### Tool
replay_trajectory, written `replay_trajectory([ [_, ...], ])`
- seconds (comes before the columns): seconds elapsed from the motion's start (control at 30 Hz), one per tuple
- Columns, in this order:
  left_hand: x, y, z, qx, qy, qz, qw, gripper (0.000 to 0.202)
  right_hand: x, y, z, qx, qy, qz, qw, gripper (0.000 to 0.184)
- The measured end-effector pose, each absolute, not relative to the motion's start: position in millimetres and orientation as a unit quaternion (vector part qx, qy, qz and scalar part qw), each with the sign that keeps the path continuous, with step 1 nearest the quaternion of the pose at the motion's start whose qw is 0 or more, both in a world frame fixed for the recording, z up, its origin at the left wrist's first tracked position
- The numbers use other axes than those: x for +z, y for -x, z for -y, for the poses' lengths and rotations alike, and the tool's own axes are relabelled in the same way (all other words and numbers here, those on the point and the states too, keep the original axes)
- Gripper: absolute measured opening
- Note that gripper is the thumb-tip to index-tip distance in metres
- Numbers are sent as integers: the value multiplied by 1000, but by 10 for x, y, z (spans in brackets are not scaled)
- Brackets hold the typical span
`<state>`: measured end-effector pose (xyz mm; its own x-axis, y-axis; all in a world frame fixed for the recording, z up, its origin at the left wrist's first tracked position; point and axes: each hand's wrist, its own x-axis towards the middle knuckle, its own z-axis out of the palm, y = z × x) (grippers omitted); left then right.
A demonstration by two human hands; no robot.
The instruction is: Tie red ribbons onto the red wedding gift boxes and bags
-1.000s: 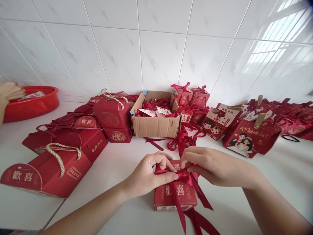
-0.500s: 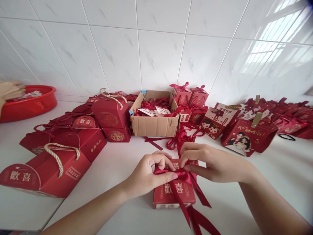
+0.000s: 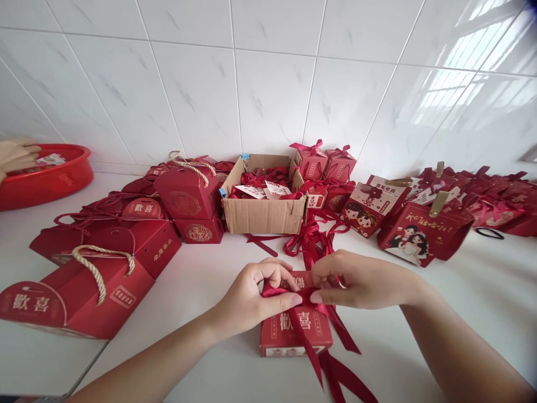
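A flat red gift box [image 3: 293, 330] with pale printed characters lies on the white table in front of me. Dark red ribbon [image 3: 307, 341] crosses its top, and its loose ends trail over the near edge onto the table. My left hand [image 3: 262, 294] pinches a ribbon loop between thumb and fingers at the box's left side. Thumb and fingers of my right hand [image 3: 352, 280] are closed on the ribbon near the middle of the box. Both hands rest close together over the box, partly covering the ribbon's crossing.
Behind the box stands an open cardboard carton [image 3: 264, 215] holding ribbons and cards. Red boxes with rope handles [image 3: 117, 280] fill the left. Printed bags [image 3: 409, 235] stand at right, near a black ring [image 3: 490, 233]. Another person's hand [image 3: 19, 155] is over a red basin [image 3: 62, 179].
My right hand has turned slightly and its thumb now presses on the ribbon near the middle. The left hand keeps its pinch. The view has shifted a little.
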<state>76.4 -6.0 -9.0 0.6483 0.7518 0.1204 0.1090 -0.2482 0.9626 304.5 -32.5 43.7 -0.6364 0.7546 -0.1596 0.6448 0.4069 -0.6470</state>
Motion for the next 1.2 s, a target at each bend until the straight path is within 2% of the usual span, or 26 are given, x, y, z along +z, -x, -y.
replay_trajectory([
  [0.13,-80,-766,68,298,-729,-294,542,43,436,-3017,316,366,436,810,139,25],
  [0.27,-73,-782,83,301,-721,-306,543,44,421,-2969,285,454,434,748,214,24],
  [0.37,-87,-782,80,303,-717,-309,546,46,401,-2933,264,495,448,705,239,28],
  [0.5,-110,-782,65,306,-715,-307,549,48,400,-2930,253,475,465,711,226,30],
  [0.93,-138,-778,44,315,-722,-289,544,46,427,-3213,171,448,457,742,199,20],
  [1.1,-108,-766,16,290,-733,-281,548,49,426,-3242,161,435,462,753,174,18],
  [1.2,-57,-747,1,264,-734,-280,560,43,438,-3243,171,404,469,768,162,19],
])
